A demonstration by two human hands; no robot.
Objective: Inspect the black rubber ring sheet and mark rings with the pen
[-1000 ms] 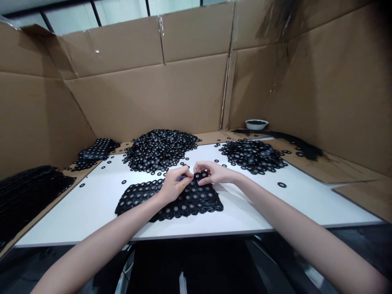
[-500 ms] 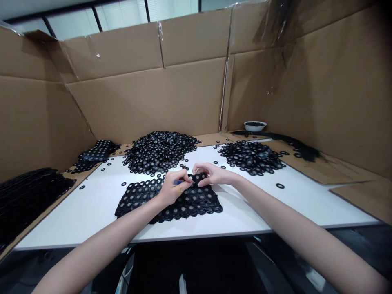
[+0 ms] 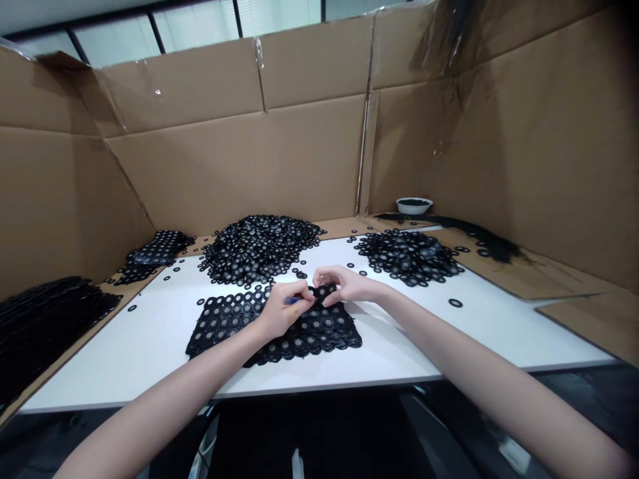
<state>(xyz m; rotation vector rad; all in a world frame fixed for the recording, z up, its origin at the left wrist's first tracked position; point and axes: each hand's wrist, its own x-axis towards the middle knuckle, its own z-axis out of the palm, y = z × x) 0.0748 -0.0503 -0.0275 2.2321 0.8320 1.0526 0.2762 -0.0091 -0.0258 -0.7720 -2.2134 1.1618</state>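
Observation:
A black mat (image 3: 324, 326) made of rows of joined rings lies on the white board in front of me. My left hand (image 3: 280, 311) is closed over the mat's far edge around a thin tool with a blue handle (image 3: 291, 301); its tip is hidden by my fingers. Opposite it, my right hand (image 3: 348, 284) pinches the raised far edge of the mat between thumb and fingers. The fingertips of both hands nearly meet there.
Behind the mat rises a large heap of loose black rings (image 3: 259, 246), with a smaller heap (image 3: 407, 256) to the right. A white bowl (image 3: 414, 206) and a bundle of black strands (image 3: 479, 233) sit at the back right. Stacked black mats (image 3: 44, 326) lie left. Cardboard walls (image 3: 224, 153) surround the board.
My left hand has shifted very slightly, and the ring edge between my fingers is tilted a little differently. Both hands keep their grip.

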